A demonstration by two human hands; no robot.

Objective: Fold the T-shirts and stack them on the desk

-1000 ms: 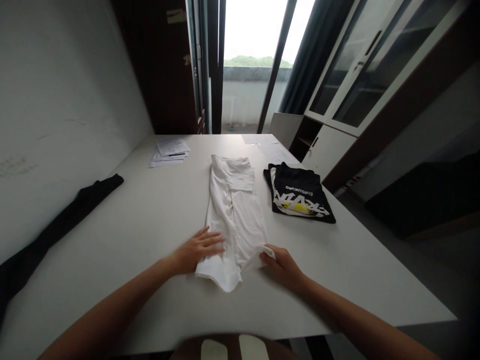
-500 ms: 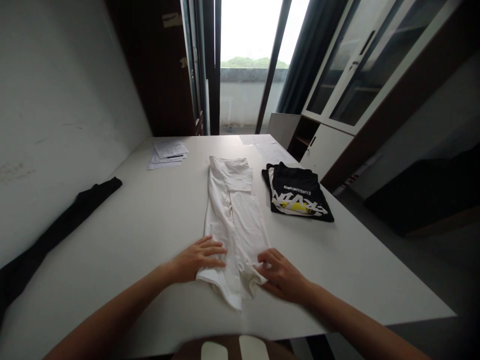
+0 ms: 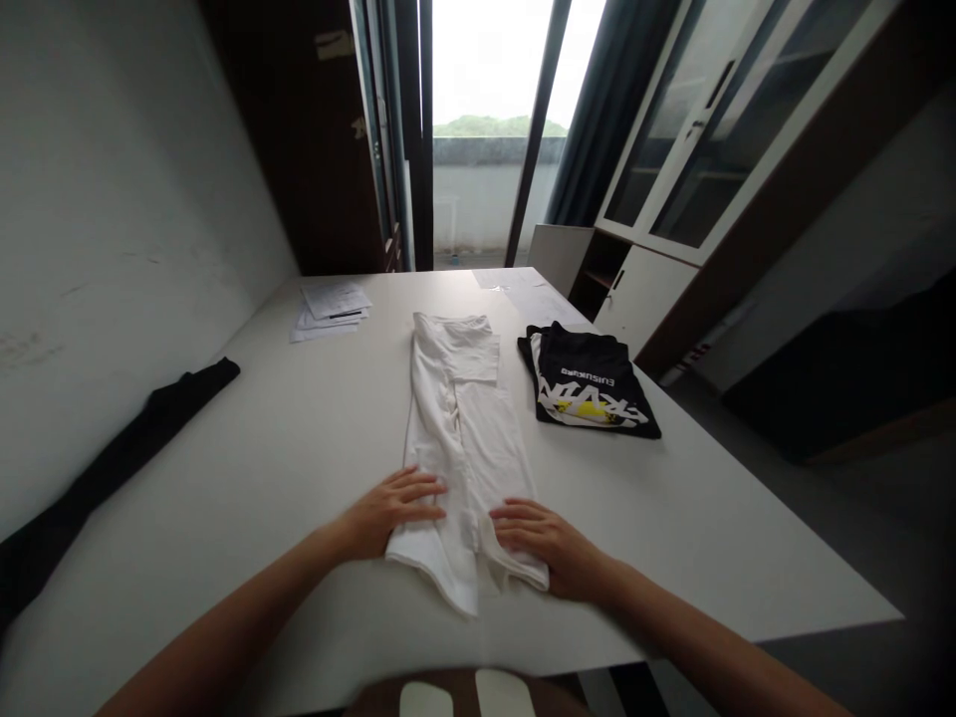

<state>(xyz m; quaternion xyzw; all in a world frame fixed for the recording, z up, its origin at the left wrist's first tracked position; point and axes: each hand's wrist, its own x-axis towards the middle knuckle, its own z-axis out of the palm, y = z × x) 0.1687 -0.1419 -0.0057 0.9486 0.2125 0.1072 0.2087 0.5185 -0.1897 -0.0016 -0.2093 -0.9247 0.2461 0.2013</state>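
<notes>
A white garment (image 3: 489,428), partly folded into a long narrow strip, lies on the white table with its near edge uneven and lifted in folds. I see a sleeve-like flap folded across its far part. My left hand (image 3: 395,508) rests flat on the garment's near left side, fingers stretched out. On the near right corner lies my right hand (image 3: 542,543), its fingers extended over the cloth beside a raised fold. Neither hand grips the fabric.
Folded black clothes (image 3: 590,383) with white and yellow print sit at the right. Papers (image 3: 333,307) lie far left, more sheets (image 3: 527,289) at the far edge. A black cloth (image 3: 126,438) stretches along the left wall. A cabinet (image 3: 657,289) stands beyond the table's right side.
My right hand has let go of the garment's pinched near right edge and now lies flat on it. That corner is spread further right. My left hand stays almost in place.
</notes>
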